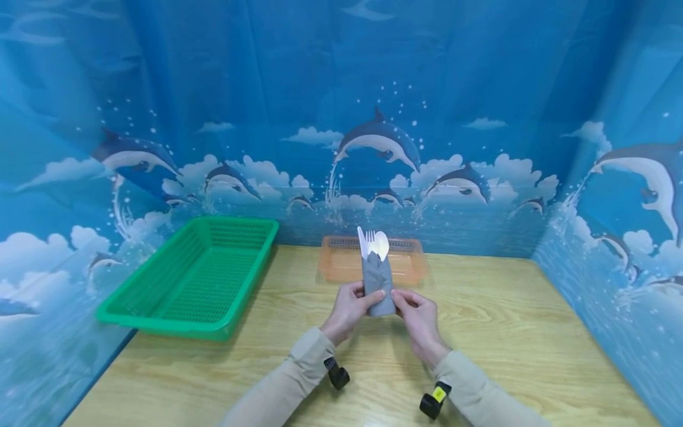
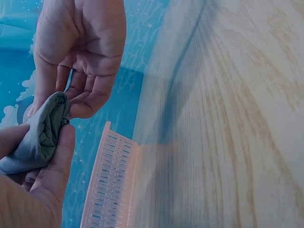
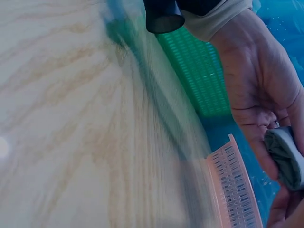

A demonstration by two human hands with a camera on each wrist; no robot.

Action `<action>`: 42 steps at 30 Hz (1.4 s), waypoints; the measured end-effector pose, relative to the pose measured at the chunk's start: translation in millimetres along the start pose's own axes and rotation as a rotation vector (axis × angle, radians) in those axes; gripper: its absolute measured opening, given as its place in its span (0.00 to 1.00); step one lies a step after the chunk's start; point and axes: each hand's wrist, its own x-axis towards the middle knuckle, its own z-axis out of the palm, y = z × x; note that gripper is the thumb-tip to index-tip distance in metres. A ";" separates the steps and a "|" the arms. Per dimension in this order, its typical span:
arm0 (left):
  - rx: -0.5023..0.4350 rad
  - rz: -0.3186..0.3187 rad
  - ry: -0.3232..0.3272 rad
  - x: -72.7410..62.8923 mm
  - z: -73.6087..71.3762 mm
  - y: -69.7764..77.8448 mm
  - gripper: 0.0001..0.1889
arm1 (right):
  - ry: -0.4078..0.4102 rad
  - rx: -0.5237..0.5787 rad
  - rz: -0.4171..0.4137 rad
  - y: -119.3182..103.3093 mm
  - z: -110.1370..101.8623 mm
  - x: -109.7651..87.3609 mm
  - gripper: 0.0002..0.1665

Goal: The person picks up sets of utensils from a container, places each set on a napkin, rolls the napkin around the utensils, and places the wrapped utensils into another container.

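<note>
A grey cloth napkin [image 1: 377, 279] is wrapped as a pouch round a white knife [image 1: 362, 242], a fork [image 1: 370, 236] and a spoon [image 1: 381, 244], whose upper ends stick out of its top. My left hand [image 1: 349, 308] grips the lower part of the bundle, thumb across its front. On the other side my right hand [image 1: 418, 320] pinches the napkin's right edge between thumb and fingers. Both wrist views show the folded bottom end of the napkin [image 2: 40, 135], held in the left hand; the cutlery is hidden in the left wrist view.
A green plastic basket [image 1: 235, 296] stands at the left of the wooden table [image 1: 491, 332]. Behind the hands sits a small orange basket [image 1: 333, 276], partly covered by the bundle. A blue dolphin-print curtain [image 1: 299, 77] encloses the table at the back and sides.
</note>
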 end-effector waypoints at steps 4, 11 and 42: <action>-0.008 -0.001 -0.005 1.2 -1.9 -1.5 0.19 | -0.022 0.005 -0.022 4.0 -1.3 1.1 0.17; -0.025 0.000 -0.001 1.8 -5.2 -4.5 0.19 | -0.131 -0.026 -0.036 10.6 -2.2 0.1 0.19; 0.013 -0.016 -0.083 5.0 -9.9 -2.4 0.18 | -0.111 -0.050 0.022 6.4 7.6 8.3 0.21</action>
